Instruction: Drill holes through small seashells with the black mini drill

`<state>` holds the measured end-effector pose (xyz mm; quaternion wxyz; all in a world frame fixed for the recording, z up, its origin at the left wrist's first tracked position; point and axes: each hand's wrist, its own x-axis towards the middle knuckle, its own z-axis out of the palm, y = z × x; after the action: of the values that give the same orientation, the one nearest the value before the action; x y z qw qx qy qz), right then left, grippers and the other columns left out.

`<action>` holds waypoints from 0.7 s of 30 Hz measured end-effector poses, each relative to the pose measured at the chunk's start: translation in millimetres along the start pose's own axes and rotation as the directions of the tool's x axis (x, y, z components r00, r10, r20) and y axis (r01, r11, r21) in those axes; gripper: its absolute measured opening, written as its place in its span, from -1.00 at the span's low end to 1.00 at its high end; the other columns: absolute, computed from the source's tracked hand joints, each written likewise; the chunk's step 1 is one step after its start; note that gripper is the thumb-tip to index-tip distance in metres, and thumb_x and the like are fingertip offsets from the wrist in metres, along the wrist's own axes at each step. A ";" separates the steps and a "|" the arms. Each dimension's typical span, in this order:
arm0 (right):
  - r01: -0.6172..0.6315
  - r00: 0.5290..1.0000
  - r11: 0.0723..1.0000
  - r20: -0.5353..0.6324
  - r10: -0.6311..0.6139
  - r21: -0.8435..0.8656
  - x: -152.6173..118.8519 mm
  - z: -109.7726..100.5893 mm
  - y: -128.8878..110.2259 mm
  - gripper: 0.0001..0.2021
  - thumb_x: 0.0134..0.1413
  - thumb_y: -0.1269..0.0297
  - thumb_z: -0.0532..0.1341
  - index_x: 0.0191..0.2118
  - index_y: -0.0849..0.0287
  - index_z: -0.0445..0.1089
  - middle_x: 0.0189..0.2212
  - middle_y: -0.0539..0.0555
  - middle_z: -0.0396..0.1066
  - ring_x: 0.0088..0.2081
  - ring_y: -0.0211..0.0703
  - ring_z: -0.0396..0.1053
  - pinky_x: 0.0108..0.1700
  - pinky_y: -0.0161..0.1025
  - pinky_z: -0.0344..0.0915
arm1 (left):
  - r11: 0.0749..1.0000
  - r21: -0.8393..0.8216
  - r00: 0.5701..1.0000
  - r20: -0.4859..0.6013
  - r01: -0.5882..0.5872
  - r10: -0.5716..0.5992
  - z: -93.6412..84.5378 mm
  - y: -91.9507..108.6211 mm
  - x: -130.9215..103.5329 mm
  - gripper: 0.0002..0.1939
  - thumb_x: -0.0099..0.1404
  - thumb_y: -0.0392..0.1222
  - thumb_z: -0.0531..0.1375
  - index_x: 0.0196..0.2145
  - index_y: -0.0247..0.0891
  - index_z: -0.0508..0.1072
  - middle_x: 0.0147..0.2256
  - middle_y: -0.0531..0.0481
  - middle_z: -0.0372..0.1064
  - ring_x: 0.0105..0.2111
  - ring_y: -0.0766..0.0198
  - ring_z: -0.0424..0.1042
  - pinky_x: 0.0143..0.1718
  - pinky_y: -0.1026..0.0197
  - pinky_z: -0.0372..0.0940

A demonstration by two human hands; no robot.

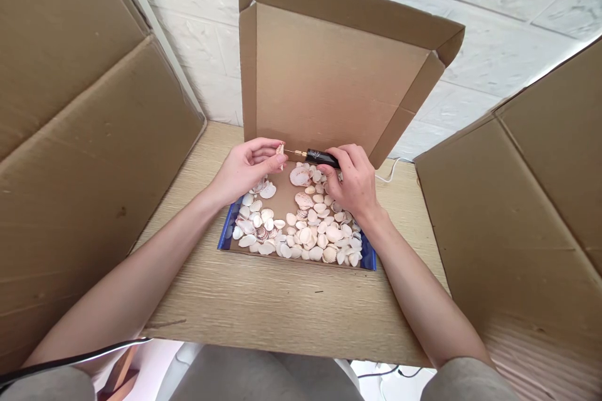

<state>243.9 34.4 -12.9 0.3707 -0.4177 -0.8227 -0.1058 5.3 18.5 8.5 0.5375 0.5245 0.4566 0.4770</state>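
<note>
My left hand point(247, 166) pinches a small pale seashell point(281, 150) between its fingertips, held over the back of a shallow cardboard box point(226, 233). My right hand point(353, 183) grips a black hand drill point(321, 157) level, its brass tip touching the held shell. Several white and pinkish shells point(305, 229) lie spread on the box floor below both hands. The box's lid point(329, 75) stands upright behind them.
The box sits on a light wooden table point(263, 301). Large cardboard sheets stand at the left point(79, 138) and right point(522, 213). A white cable point(392, 172) trails off behind my right hand. A white brick wall is at the back.
</note>
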 end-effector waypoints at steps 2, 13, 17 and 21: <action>-0.005 1.000 1.000 -0.008 0.005 -0.005 0.3 -0.8 0.4 -0.75 0.32 0.12 0.10 -0.03 0.12 0.34 -0.18 0.17 0.41 -0.18 -0.03 0.33 -0.11 -0.07 0.33 | 1.000 0.005 1.000 0.015 0.006 -0.006 -0.9 0.2 -0.1 -0.51 0.13 -0.02 0.41 -0.02 -0.28 0.51 -0.12 -0.15 0.54 -0.19 0.20 0.55 -0.06 0.11 0.47; -0.102 0.973 0.994 0.209 0.093 0.030 -5.4 1.2 -0.8 -0.61 0.40 0.11 -0.09 -0.32 0.15 0.38 -0.48 0.03 0.42 -0.46 -0.20 0.33 -0.42 -0.21 0.12 | 0.998 0.061 0.998 0.069 -0.012 0.008 -2.8 2.6 -2.0 -0.56 0.17 -0.01 0.38 -0.05 -0.27 0.53 -0.11 -0.16 0.57 -0.22 0.22 0.55 -0.09 0.14 0.45; -0.056 0.995 0.998 0.085 0.054 0.018 -3.5 -0.1 -0.8 -0.69 0.36 0.09 0.01 -0.16 0.16 0.39 -0.31 0.11 0.47 -0.31 -0.13 0.38 -0.28 -0.20 0.24 | 0.999 0.035 0.998 0.056 -0.016 0.014 -2.9 2.4 -1.4 -0.54 0.15 0.01 0.39 -0.05 -0.26 0.52 -0.13 -0.16 0.57 -0.20 0.19 0.55 -0.07 0.13 0.44; -0.023 0.997 1.000 -0.067 0.023 -0.001 1.0 -1.9 0.8 -0.76 0.29 0.12 0.14 -0.05 0.12 0.36 -0.16 0.18 0.45 -0.15 -0.02 0.38 -0.11 -0.07 0.33 | 0.999 0.030 0.999 0.051 -0.020 0.019 -2.9 1.2 -0.5 -0.54 0.16 0.00 0.39 -0.04 -0.28 0.52 -0.14 -0.16 0.57 -0.20 0.20 0.55 -0.07 0.13 0.44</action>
<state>245.2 34.5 -11.0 0.3989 -0.4237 -0.8049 -0.1163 2.3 18.4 9.6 0.5360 0.5490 0.4450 0.4619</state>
